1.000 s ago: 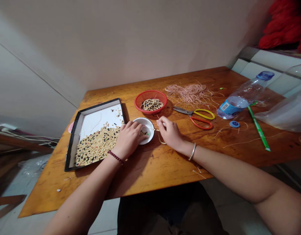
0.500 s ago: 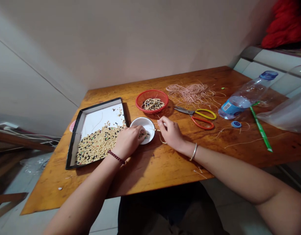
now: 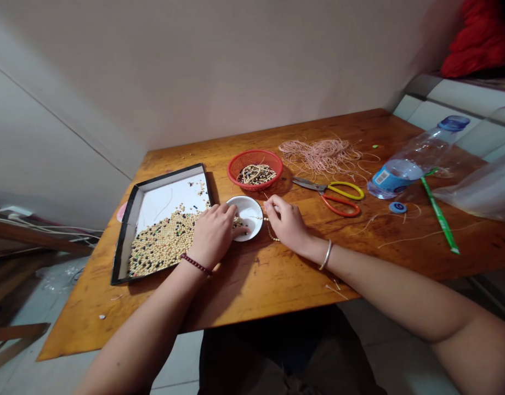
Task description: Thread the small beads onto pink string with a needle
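My left hand (image 3: pixel 215 229) reaches over the left rim of a small white bowl (image 3: pixel 254 211). Its thumb is stretched inside, apart from the fingers, with small beads (image 3: pixel 238 222) showing between them. The undersides of the fingers are hidden. Just right of the bowl, my right hand (image 3: pixel 288 222) is closed in a pinch on a string of beads (image 3: pixel 272 235), pale beads on a thin strand. One thin end points into the bowl; the beaded part hangs in a loop by the fingers. A shallow black-edged box (image 3: pixel 155 203) of beige and dark beads lies left of my left hand.
Behind the bowl stands a red basket (image 3: pixel 231 167) with beaded strings. Scissors (image 3: pixel 324 189) and a pink cord heap (image 3: pixel 318 156) lie right of it. Farther right are a water bottle (image 3: pixel 400 175), a blue cap (image 3: pixel 397 207), a green strip (image 3: pixel 439 219) and a plastic bag (image 3: pixel 478 189).
The bowl has slid slightly right, toward my right hand. My left fingers have drawn back a little left and the thumb now shows inside the bowl. My right hand has barely moved.
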Demonstrator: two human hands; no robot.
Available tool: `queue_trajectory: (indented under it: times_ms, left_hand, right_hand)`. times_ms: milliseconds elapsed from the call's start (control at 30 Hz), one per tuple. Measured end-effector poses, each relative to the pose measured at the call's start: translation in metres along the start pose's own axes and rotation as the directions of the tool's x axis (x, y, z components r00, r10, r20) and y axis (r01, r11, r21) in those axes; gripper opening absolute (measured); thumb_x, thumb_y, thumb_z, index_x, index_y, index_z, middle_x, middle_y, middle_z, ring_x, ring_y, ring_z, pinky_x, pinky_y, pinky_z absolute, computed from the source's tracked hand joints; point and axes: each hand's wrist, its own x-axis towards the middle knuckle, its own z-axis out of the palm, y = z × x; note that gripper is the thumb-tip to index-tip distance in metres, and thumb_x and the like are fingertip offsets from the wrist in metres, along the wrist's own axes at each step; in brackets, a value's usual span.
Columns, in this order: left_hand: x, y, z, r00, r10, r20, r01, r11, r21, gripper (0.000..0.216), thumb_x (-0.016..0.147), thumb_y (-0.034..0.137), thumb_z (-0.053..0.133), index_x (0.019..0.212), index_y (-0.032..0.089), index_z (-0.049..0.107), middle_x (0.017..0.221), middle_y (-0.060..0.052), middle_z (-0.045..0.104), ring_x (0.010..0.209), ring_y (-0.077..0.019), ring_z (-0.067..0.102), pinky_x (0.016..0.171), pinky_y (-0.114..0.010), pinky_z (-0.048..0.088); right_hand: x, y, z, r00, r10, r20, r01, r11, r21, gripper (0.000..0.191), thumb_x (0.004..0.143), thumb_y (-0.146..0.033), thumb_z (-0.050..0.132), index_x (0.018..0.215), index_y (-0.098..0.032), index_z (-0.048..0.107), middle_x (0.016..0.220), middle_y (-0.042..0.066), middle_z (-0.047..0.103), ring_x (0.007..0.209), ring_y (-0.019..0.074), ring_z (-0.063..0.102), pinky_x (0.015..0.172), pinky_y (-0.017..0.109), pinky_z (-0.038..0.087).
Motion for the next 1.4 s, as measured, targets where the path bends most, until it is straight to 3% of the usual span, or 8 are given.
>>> queue_trajectory:
  times_ms: [200, 367, 567, 967, 1400]
  left_hand:
    - [-0.003, 0.000, 0.003, 0.984, -0.146, 0.106, 0.141, 0.989, 0.049, 0.049, 0.086, 0.062, 0.044, 0.094, 0.018, 0.063, 0.078, -0.010, 0.069, 0.072, -0.0262, 0.066, 0.059, -0.030, 0.041]
    - [0.000, 0.000, 0.005, 0.988, -0.098, 0.122, 0.104, 0.994, -0.041, 0.046, 0.089, 0.058, 0.043, 0.097, 0.019, 0.066, 0.077, -0.010, 0.071, 0.071, -0.0261, 0.067, 0.059, -0.030, 0.042]
    - [0.001, -0.003, 0.007, 0.992, -0.053, 0.117, 0.074, 0.981, -0.181, 0.037, 0.087, 0.050, 0.055, 0.103, 0.019, 0.067, 0.086, -0.010, 0.072, 0.080, -0.0241, 0.068, 0.070, -0.030, 0.046]
    - [0.001, -0.005, 0.011, 0.998, 0.017, 0.059, -0.001, 0.967, -0.256, 0.033, 0.085, 0.040, 0.061, 0.110, 0.019, 0.064, 0.100, -0.010, 0.069, 0.089, -0.0240, 0.065, 0.076, -0.032, 0.049]
    - [0.001, 0.000, 0.009, 0.997, 0.029, 0.075, -0.012, 0.976, -0.219, 0.022, 0.088, 0.037, 0.056, 0.098, 0.021, 0.068, 0.094, -0.007, 0.068, 0.077, -0.0193, 0.064, 0.062, -0.026, 0.044]
  right_hand:
    - [0.000, 0.000, 0.001, 1.000, 0.002, 0.009, -0.002, 1.000, -0.008, 0.026, 0.095, -0.033, 0.039, 0.074, -0.021, 0.048, 0.059, 0.000, 0.054, 0.054, 0.0136, 0.050, 0.054, 0.024, 0.031]
    - [-0.001, 0.001, 0.001, 1.000, -0.009, 0.003, 0.009, 1.000, -0.002, 0.026, 0.095, -0.033, 0.040, 0.074, -0.020, 0.048, 0.062, 0.000, 0.056, 0.055, 0.0134, 0.052, 0.054, 0.023, 0.031]
    - [-0.001, 0.003, 0.001, 1.000, -0.024, 0.012, 0.024, 0.999, 0.023, 0.025, 0.095, -0.033, 0.039, 0.077, -0.020, 0.050, 0.067, 0.002, 0.060, 0.060, 0.0147, 0.057, 0.057, 0.024, 0.034]
    - [-0.002, 0.001, 0.001, 1.000, -0.024, 0.001, 0.024, 1.000, 0.010, 0.027, 0.095, -0.034, 0.039, 0.076, -0.020, 0.050, 0.065, 0.002, 0.059, 0.058, 0.0141, 0.054, 0.055, 0.024, 0.032]
    - [-0.002, 0.000, 0.000, 1.000, -0.020, 0.004, 0.020, 1.000, 0.010, 0.026, 0.095, -0.034, 0.039, 0.075, -0.021, 0.049, 0.064, 0.001, 0.058, 0.056, 0.0139, 0.053, 0.054, 0.024, 0.031]
